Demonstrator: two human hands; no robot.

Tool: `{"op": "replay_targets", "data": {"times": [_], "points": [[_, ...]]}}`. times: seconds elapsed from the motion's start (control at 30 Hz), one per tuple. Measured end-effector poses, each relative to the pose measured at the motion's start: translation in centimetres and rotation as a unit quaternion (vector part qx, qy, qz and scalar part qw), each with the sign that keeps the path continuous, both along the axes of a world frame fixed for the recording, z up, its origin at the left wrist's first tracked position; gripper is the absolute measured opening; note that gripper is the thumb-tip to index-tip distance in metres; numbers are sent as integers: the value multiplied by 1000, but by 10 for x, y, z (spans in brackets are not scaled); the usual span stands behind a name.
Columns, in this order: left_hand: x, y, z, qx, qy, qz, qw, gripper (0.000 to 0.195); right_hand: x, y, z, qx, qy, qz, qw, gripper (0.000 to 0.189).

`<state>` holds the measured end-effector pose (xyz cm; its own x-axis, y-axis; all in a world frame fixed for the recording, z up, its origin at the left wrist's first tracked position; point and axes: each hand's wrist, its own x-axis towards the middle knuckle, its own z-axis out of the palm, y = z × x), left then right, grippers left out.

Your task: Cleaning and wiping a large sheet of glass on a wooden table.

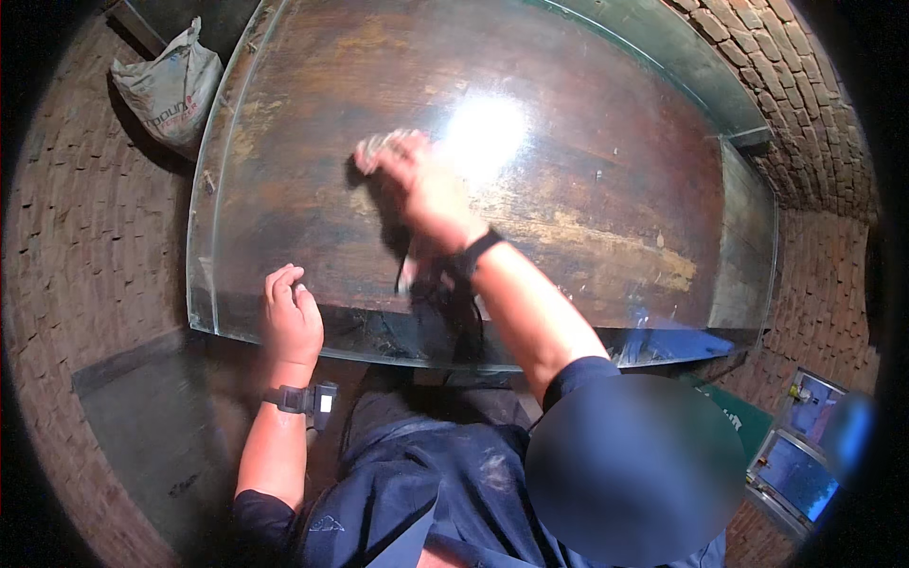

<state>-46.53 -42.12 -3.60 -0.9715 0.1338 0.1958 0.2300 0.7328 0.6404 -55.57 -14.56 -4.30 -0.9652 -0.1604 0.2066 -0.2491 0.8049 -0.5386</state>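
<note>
A large wooden tabletop (341, 234), brown with worn yellowish patches, fills the middle under what looks like a sheet of clear glass. My right hand (433, 192) reaches over it, blurred, with a black band at the wrist. Its fingers press a crumpled wad (371, 153), paper or cloth, against the surface left of a bright light reflection. My left hand (292, 319) hovers at the near left edge with loosely bent fingers and nothing in them. A black strap with a small device sits on that wrist.
A white printed sack (170, 96) stands at the upper left on the brick floor (92, 234). Bricks (774, 64) also show at the upper right. Blue-toned framed panels (799, 472) lie at the lower right, near a green object (746, 419). The glass edge (202, 213) runs along the left.
</note>
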Motion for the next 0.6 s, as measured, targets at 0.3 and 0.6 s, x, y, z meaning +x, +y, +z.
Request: {"op": "replay_targets", "data": {"times": [0.3,0.6], "points": [[-27,-17,-1,10,52,-1,999,23,13,132,-2,46,-60,-285,956,42],[-51,5,-3,-35,58,-86,994,27,98,205,-6,-15,-65,-387,920,39]]}}
